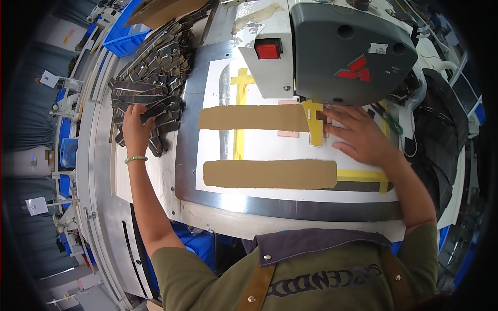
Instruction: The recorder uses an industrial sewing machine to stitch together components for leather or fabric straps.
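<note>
My left hand (136,129), a beaded bracelet on its wrist, reaches into a pile of dark strap-like strips (161,65) at the left. Its fingers and thumb are bent around the end of one dark strip (158,110). My right hand (357,129) lies with fingers spread on the work surface, fingertips next to a yellow flat guide piece (314,124) below the sewing machine head (353,52). A long tan strip (251,117) runs leftward from that guide. A second tan strip (270,174) lies nearer to me.
White sheet (280,194) with yellow tape (240,124) covers part of the metal plate (189,171). A red switch (268,50) sits on the machine. Green-handled snips (391,122) lie right of my right hand. A blue crate (124,36) stands far left; black material (433,140) hangs at the right.
</note>
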`<control>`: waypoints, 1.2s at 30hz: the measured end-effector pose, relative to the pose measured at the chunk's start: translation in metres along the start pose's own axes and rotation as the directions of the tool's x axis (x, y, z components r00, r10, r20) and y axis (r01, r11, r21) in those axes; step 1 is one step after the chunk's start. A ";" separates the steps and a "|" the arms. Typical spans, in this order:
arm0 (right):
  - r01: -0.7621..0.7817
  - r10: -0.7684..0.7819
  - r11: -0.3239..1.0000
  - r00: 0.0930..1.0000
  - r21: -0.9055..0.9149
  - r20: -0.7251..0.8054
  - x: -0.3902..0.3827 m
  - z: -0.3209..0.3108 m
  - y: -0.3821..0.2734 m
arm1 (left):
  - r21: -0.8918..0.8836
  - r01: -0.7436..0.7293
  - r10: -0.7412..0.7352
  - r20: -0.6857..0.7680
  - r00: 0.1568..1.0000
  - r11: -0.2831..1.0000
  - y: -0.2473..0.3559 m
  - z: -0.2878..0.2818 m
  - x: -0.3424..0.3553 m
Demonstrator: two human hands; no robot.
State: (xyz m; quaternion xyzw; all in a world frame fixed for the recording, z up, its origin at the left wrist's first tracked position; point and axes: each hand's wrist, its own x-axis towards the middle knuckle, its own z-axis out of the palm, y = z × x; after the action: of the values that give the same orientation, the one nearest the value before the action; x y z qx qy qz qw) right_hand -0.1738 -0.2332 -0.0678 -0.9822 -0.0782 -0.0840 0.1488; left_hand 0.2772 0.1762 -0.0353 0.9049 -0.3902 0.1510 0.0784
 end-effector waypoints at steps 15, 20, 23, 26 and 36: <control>-0.118 0.117 0.993 0.993 0.032 0.009 -0.021 -0.093 -0.033 | -0.365 0.293 -0.313 0.003 0.950 0.884 -0.033 0.034 -0.023; -0.056 0.058 0.995 0.998 0.077 -0.021 -0.024 -0.100 -0.047 | -0.358 0.165 -0.217 -0.110 0.970 0.919 -0.012 0.021 -0.033; -0.033 0.049 0.974 0.997 0.225 -0.065 -0.019 -0.091 -0.062 | -0.581 -0.026 -0.106 -0.193 0.976 0.813 0.043 -0.006 -0.034; 0.032 0.014 0.937 0.991 0.348 -0.130 -0.005 -0.070 -0.075 | -0.682 -0.151 0.134 -0.078 0.988 0.716 0.128 -0.047 -0.048; -0.322 0.078 0.541 0.939 0.777 0.335 0.016 -0.035 -0.120 | -0.833 -0.260 0.625 0.126 0.770 0.489 0.273 -0.074 -0.103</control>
State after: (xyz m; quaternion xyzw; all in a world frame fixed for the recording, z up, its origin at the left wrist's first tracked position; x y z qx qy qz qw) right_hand -0.1846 -0.1289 0.0016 -0.8032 -0.0134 0.1093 0.5854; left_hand -0.0049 0.0794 0.0064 0.6517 -0.6474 -0.2129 0.3329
